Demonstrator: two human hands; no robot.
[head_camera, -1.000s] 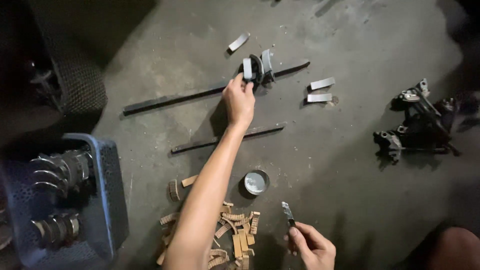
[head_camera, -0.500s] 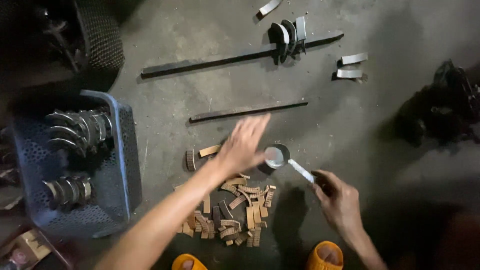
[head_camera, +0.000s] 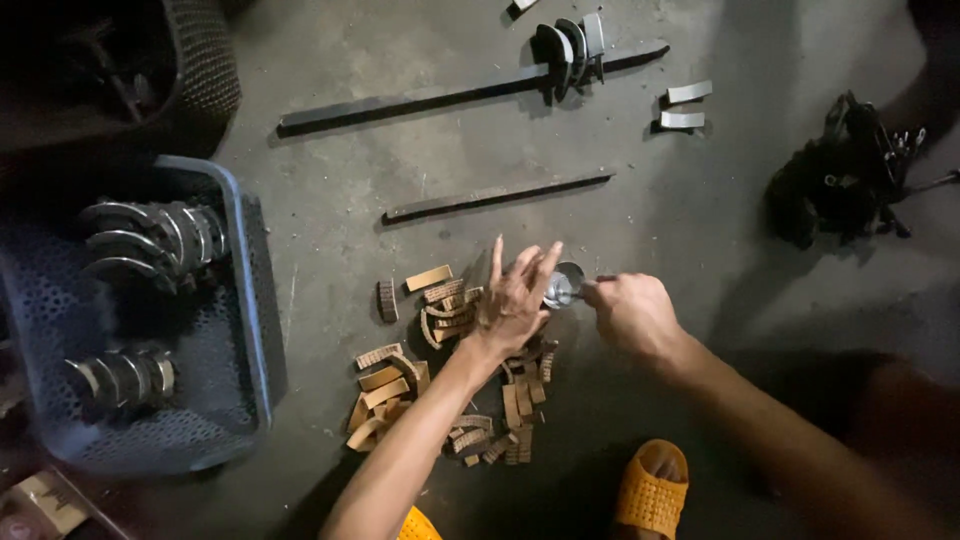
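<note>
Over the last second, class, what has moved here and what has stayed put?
The left hand left the curved parts on the long bar and came back, open, over the brown strips beside the small tin. The right hand brought its thin tool to the tin. Bars, basket and strips stayed.

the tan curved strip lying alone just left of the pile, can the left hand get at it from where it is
Probably yes. The left hand hovers open, fingers spread, over the pile of curved strips. The lone tan strip lies on bare concrete floor just beside it, with nothing between them.

blue perforated basket (head_camera: 250, 330), tan ribbed strips (head_camera: 440, 300), orange sandal (head_camera: 650, 495)
</note>
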